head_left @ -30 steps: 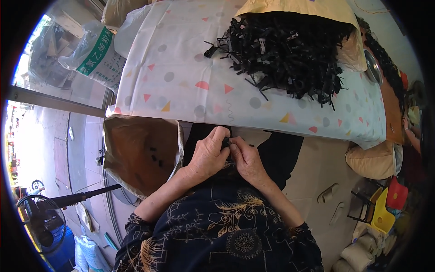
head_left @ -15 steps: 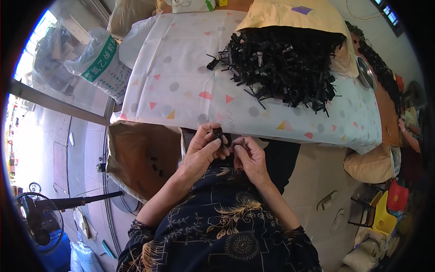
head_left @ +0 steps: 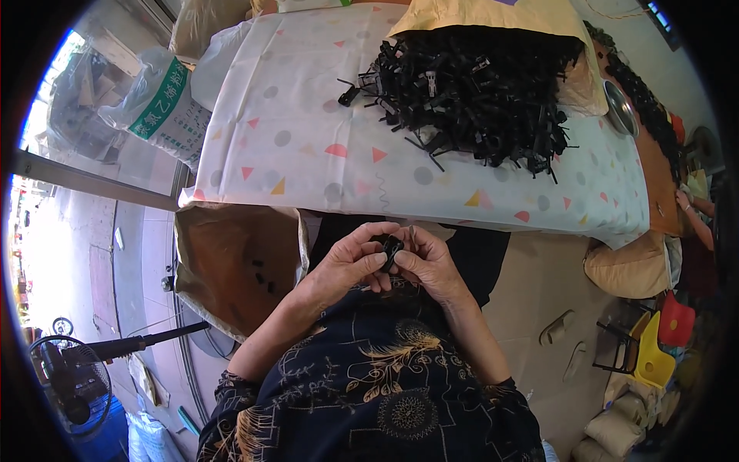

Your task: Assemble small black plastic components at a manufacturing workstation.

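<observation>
Both my hands meet in front of my lap, just below the table's near edge. My left hand (head_left: 342,269) grips a small black plastic part (head_left: 392,248) between thumb and fingers. Closed beside it, my right hand (head_left: 435,269) presses its thumb at the part's right side. A thin, narrow thing (head_left: 412,233) seems to stick up from the right fingers, too small to make out. On the table, a big heap of black plastic parts (head_left: 477,100), many with thin stems, spills from a yellowish paper sack (head_left: 493,17).
A patterned white cloth (head_left: 308,165) covers the table. Below its left edge stands an open sack (head_left: 223,300) with several small black pieces inside. A metal bowl (head_left: 620,108) sits at the table's right. Further off are a fan (head_left: 73,377), a yellow chair (head_left: 656,358) and another person's arm (head_left: 697,219).
My hands have come together, lowering slightly, and the right thumb now reaches the black part. The view has shifted a little, moving the table up and left in the picture.
</observation>
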Demonstrator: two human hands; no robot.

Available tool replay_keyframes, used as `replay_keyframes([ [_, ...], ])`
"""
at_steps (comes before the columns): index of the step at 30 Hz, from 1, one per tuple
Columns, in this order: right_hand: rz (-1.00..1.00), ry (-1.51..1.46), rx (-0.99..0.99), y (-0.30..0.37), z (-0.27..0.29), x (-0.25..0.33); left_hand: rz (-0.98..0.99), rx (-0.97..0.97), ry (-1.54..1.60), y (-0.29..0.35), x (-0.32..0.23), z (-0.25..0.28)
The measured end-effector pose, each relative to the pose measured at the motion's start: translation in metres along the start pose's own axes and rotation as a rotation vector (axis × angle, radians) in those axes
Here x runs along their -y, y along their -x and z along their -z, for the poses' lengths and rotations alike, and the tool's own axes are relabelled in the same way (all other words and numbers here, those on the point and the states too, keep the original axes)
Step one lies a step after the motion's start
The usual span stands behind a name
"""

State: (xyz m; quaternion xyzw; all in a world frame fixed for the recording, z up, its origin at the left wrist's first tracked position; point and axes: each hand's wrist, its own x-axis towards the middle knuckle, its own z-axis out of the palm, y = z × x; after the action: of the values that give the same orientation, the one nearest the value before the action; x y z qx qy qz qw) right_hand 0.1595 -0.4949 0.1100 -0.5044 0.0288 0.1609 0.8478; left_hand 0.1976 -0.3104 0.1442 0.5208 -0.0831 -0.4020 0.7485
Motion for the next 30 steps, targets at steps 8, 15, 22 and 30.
replay_keyframes([
  [8, 0.138, 0.365, -0.097, -0.004, -0.002, -0.015, -0.279, -0.147, -0.905, -0.001, 0.004, -0.007],
  [15, -0.013, 0.191, -0.128, 0.008, -0.03, -0.003, -0.37, -0.26, -0.833, 0.0, 0.011, -0.003],
  [22, 0.028, 0.199, -0.109, 0.004, -0.034, -0.006, -0.294, -0.286, -0.8, -0.003, 0.01, -0.005],
  [30, 0.017, 0.131, -0.124, 0.003, -0.027, -0.012, -0.438, -0.313, -0.863, -0.01, 0.019, -0.009],
])
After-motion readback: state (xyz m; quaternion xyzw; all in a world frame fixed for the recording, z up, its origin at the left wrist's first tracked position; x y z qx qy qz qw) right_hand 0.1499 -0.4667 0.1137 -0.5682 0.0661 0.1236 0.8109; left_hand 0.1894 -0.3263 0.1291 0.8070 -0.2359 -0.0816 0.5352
